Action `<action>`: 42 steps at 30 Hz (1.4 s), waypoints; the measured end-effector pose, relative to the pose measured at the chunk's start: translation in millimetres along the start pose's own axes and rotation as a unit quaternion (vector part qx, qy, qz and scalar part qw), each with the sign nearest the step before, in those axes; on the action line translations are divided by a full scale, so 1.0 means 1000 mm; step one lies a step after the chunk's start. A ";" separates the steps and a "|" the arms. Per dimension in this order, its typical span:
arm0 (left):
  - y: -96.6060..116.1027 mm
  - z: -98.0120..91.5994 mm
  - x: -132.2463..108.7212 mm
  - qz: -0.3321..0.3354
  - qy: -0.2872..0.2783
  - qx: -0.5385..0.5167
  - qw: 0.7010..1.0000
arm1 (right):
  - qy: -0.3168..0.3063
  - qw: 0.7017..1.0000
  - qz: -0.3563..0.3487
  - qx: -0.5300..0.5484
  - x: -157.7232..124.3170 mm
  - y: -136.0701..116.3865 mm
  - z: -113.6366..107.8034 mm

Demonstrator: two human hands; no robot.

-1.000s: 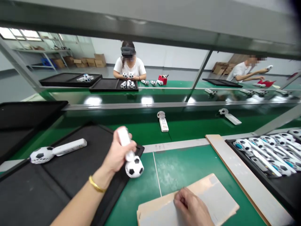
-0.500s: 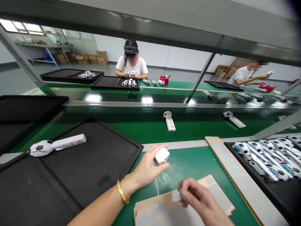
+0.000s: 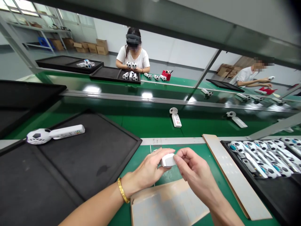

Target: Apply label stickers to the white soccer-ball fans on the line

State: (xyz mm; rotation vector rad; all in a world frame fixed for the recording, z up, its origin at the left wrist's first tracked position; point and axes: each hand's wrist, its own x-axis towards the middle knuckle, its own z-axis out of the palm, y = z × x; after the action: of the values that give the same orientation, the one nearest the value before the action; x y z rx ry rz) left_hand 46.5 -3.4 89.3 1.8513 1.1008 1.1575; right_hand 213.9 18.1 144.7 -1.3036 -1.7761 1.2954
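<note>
1. Head view: the left hand (image 3: 145,168) and right hand (image 3: 196,166) meet above the green worktop (image 3: 204,150), holding a small white plastic block (image 3: 168,160) in a narrow pinch between them.
2. Left of the block: one black rectangular tray (image 3: 89,163), its corner near the left hand, carrying one white-handled football-headed piece (image 3: 54,135).
3. Right of the block: one pale wooden board (image 3: 235,175), with open green room before it, then one black tray (image 3: 277,188) packed with overlapping pieces, too many to count.
4. Below the block: one tan card sheet (image 3: 164,204).
5. Beyond the block: two white-handled pieces (image 3: 175,117) (image 3: 235,121) lie apart on the green belt.
</note>
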 end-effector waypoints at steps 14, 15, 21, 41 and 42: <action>0.002 0.000 0.000 0.009 -0.008 -0.010 1.000 | 0.027 1.000 0.003 0.010 -0.005 0.004 0.004; 0.002 0.000 0.000 0.010 -0.007 -0.009 1.000 | 0.030 1.000 0.003 0.010 -0.005 0.003 0.004; 0.001 0.001 0.000 0.016 -0.001 -0.007 1.000 | 0.030 0.999 0.006 0.010 -0.006 0.001 0.005; 0.000 0.002 0.001 0.022 0.002 -0.008 1.000 | 0.031 0.999 -0.022 -0.032 -0.002 0.013 0.003; 0.000 0.002 0.001 0.022 0.001 -0.009 1.000 | 0.036 0.999 -0.020 -0.034 -0.003 0.012 0.005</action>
State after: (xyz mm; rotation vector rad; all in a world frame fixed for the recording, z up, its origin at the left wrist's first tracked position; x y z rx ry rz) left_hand 49.1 -2.6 89.0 1.8696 1.0522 1.1913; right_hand 215.4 14.1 132.7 -1.3272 -1.8015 1.1614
